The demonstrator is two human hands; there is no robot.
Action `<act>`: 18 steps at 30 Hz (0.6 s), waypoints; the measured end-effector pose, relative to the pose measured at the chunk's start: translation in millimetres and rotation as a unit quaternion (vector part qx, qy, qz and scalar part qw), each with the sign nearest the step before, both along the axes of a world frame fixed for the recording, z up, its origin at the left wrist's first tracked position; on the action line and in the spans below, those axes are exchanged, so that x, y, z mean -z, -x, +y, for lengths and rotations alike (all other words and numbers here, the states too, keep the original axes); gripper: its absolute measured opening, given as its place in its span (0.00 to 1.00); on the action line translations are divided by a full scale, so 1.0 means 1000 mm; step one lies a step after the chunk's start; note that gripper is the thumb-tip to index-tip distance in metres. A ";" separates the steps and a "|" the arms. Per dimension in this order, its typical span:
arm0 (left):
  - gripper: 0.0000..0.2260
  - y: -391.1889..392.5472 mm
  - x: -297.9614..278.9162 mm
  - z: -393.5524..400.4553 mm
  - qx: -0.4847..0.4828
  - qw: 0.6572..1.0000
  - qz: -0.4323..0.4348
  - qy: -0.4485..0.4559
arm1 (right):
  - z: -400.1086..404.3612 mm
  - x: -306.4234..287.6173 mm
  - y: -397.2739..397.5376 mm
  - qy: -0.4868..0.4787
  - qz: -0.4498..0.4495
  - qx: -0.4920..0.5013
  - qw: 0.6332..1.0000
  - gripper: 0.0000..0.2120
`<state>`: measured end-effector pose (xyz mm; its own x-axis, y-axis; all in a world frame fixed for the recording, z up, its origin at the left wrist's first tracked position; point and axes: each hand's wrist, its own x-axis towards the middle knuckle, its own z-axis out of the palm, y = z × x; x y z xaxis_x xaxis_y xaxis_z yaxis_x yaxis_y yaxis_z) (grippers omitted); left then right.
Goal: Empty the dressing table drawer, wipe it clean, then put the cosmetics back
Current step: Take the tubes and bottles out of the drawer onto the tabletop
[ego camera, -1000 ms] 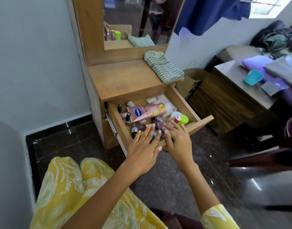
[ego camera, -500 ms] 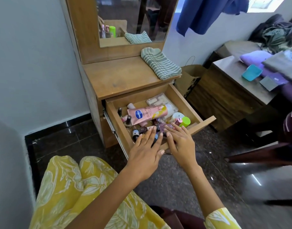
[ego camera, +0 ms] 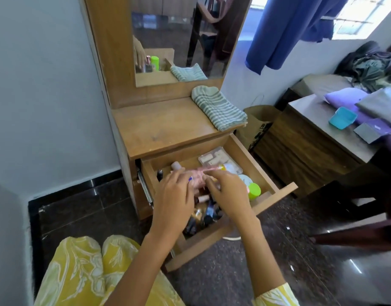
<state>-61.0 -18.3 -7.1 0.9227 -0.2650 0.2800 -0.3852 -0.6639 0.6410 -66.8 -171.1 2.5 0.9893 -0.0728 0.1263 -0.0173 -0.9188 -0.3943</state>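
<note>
Over the open drawer (ego camera: 263,166), left hand (ego camera: 174,199) and right hand (ego camera: 227,193) both curl onto the blurred pink tube (ego camera: 199,175), grip unclear, small bottles (ego camera: 203,215) near, green-capped jar (ego camera: 254,191) right.

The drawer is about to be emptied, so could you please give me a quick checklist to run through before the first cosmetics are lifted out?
1. Drawer pulled well out: ok.
2. Dressing table top has bare space for items: ok.
3. Striped cloth within reach for wiping: ok.
4. Left hand and right hand over the pink tube: ok.
5. Grip on the tube secure: cannot tell, blurred.
6. Small bottles upright: not ok, lying jumbled.
</note>
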 end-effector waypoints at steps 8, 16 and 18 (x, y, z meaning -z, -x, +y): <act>0.13 -0.022 0.014 0.012 -0.058 0.998 0.009 0.001 | 0.008 0.018 -0.043 0.054 0.029 -0.068 0.996 0.13; 0.13 -0.033 0.018 0.011 -0.043 0.999 0.011 -0.004 | -0.005 0.025 -0.069 0.135 0.168 -0.103 0.971 0.27; 0.13 -0.034 0.018 0.010 -0.040 0.999 0.014 -0.005 | -0.007 0.026 -0.074 0.150 0.172 -0.103 0.968 0.26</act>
<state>-26.9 -7.8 -24.6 0.9486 -0.1918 0.2516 -0.3121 -0.6981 0.6444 6.8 -178.1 -23.4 0.9661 0.1189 -0.2291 0.0948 -0.9890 -0.1133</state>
